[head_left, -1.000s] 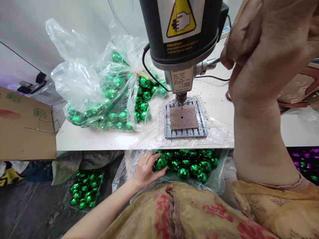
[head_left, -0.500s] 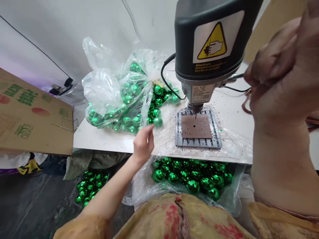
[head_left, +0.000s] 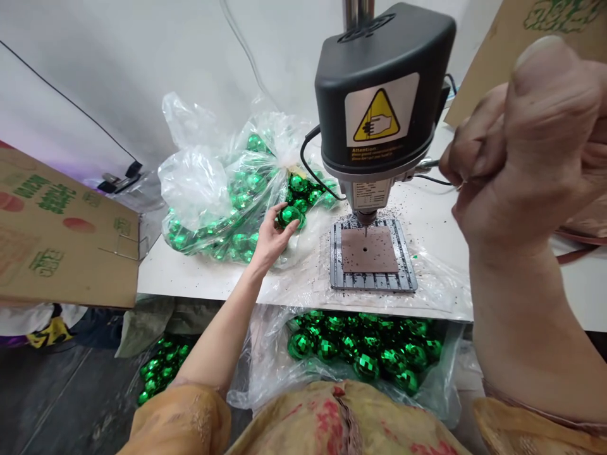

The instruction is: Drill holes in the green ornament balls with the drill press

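My left hand has its fingers and thumb around a shiny green faceted ball at the mouth of a clear plastic bag full of similar balls. On the right, close to the camera, my right hand is closed on the feed lever of a small black drill press. The thin drill bit points down above a brown square pad with a hole in it. That pad lies on the slotted grey metal base, strewn with dark shavings.
Below the table edge, an open plastic-lined container holds many green balls. More green balls lie lower left by the floor. A printed cardboard box stands at left, another box at back right. A black cable loops beside the drill.
My left hand has moved up and away from me and taken hold of a green ball at the bag's mouth. My right hand stays at the lever. The view has shifted slightly.
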{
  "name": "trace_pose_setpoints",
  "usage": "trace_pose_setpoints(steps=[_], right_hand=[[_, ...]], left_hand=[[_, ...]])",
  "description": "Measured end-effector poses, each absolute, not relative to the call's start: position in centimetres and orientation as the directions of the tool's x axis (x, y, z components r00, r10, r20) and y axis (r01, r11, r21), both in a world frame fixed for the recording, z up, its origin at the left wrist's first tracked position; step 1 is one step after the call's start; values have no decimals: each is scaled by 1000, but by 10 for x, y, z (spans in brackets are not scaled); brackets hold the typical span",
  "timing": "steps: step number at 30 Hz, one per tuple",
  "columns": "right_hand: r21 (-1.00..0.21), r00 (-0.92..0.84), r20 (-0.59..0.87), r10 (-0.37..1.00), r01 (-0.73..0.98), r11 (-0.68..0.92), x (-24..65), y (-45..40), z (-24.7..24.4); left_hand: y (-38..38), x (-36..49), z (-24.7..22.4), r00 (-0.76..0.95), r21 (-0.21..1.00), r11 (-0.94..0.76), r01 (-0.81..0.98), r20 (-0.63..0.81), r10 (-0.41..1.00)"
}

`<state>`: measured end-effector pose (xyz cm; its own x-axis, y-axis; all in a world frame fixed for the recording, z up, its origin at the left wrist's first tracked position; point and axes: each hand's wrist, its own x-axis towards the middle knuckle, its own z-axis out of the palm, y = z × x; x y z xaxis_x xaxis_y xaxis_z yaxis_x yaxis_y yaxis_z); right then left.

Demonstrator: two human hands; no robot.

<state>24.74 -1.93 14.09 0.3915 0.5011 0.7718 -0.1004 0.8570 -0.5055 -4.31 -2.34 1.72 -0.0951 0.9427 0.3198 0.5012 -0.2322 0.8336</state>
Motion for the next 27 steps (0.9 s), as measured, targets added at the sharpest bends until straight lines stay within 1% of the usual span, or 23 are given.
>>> trace_pose_setpoints(steps=[2, 3, 5, 7, 9, 11, 14, 18, 22, 24, 27], right_hand=[[-350, 432, 823, 369, -126, 928, 245, -15, 140], [-312, 430, 839, 333, -122, 942, 245, -14, 140], [-352, 391, 847, 360, -93, 931, 244, -15, 140], [-410, 360, 840, 407, -70, 909, 244, -19, 139], [-438, 356, 830, 430, -62, 897, 244, -22, 139], [-443, 350, 828, 438, -72, 894, 244, -23, 140], [-420, 339, 837, 430, -105, 901, 243, -23, 141], [-452, 342, 817, 465, -121, 884, 242, -27, 143], [-501, 339, 788, 513, -131, 855, 242, -31, 145], [-493, 336, 794, 507, -133, 860, 242, -30, 145], [-407, 337, 836, 433, -147, 901, 242, -25, 143]], left_hand=[[-30, -31, 27, -96, 954, -194, 227, 220, 971], [-33, -23, 30, -67, 983, -152, 104, 159, 985], [-38, -6, 29, -6, 997, -49, -66, 49, 999], [-41, 10, 20, 11, 990, 14, -141, -13, 1000], [-41, 24, 5, -11, 991, 12, -135, -14, 1000], [-40, 34, -10, -17, 997, -24, -70, 23, 1000], [-37, 45, -28, 42, 995, -87, 48, 85, 995], [-34, 53, -37, 116, 983, -145, 110, 132, 984], [-31, 57, -40, 130, 974, -155, 165, 135, 982], [-30, 57, -42, 114, 968, -154, 198, 133, 985], [-31, 58, -44, 91, 954, -167, 250, 148, 985]])
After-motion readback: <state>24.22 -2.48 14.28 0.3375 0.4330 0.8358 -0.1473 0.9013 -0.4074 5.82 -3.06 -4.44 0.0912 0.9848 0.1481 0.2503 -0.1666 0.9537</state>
